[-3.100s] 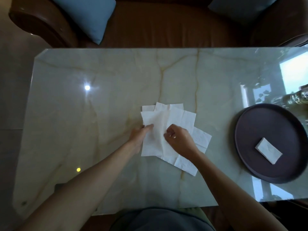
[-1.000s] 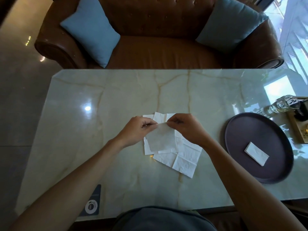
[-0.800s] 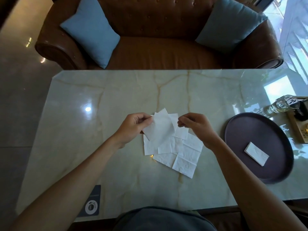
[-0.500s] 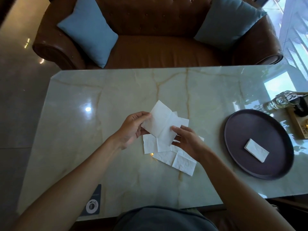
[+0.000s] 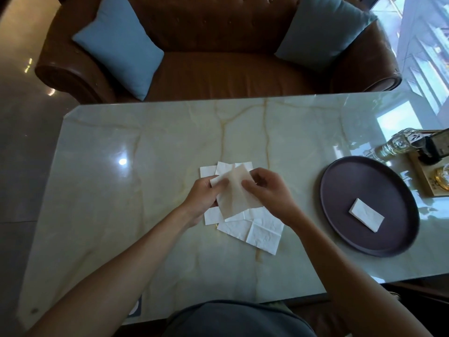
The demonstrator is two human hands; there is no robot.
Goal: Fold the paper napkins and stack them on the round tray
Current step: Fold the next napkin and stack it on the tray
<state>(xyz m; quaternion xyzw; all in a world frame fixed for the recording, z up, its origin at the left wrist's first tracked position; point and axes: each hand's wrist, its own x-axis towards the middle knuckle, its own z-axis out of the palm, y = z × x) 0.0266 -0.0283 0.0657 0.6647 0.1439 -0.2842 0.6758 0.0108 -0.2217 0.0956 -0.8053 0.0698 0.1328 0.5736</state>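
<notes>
Both hands had drawn closer together since the moment before, and the lifted napkin [image 5: 237, 190], which had stood up as a pale diamond above the pile, now lay tilted between them, nearer the person. The left hand [image 5: 202, 197] held its upper left edge, thumb on top and fingers curled beneath, a narrow grip closed on the sheet. The right hand [image 5: 267, 190] had come up off the pile and pinched the napkin's right side, fingers bent over the paper. Thin enough to show a warm tint where light passed through it, the sheet was soft and faintly creased, roughly square, with one corner pointing away from the person.

Under the hands lay the loose pile of napkins [image 5: 255, 231], white, unfolded and overlapping at odd angles, their quarter-fold creases plain to see. The pile rested near the middle of the desk [image 5: 145, 190], a glossy pale green marble slab with tan veins and bright reflections.

Well to the right sat the round tray [image 5: 340, 227], dark, matte and shallow-rimmed, carrying one folded napkin [image 5: 366, 215], a small white rectangle lying askew near its centre. Beyond the tray's far edge lay a clear glass bottle [image 5: 393, 147]. Behind the desk stood a brown leather sofa [image 5: 218, 69] with two blue cushions [image 5: 121, 45].
</notes>
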